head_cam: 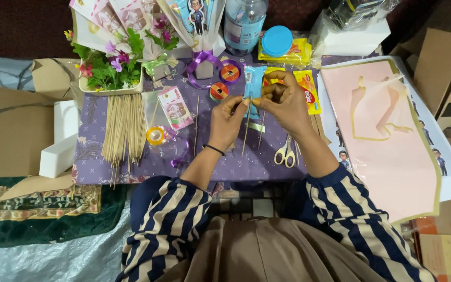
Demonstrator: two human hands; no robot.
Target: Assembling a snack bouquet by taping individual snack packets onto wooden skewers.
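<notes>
My left hand [227, 120] and my right hand [283, 102] meet over a low table covered in purple cloth [246, 167]. Together they hold a small light-blue snack packet [253, 83] against a thin wooden skewer [246, 133] that slants down toward me. My left fingers pinch the skewer and the packet's lower edge. My right fingers grip the packet from the right. A second skewer [261, 130] lies just under my right hand.
A bundle of skewers [123, 130], a tape roll [155, 136], two ribbon spools [224, 81], scissors [286, 154], yellow snack packets [309, 89], an artificial flower pot [111, 70] and a wrapped bouquet [199, 21] surround my hands. Pink wrapping sheets [387, 136] lie right, cardboard and white boxes left.
</notes>
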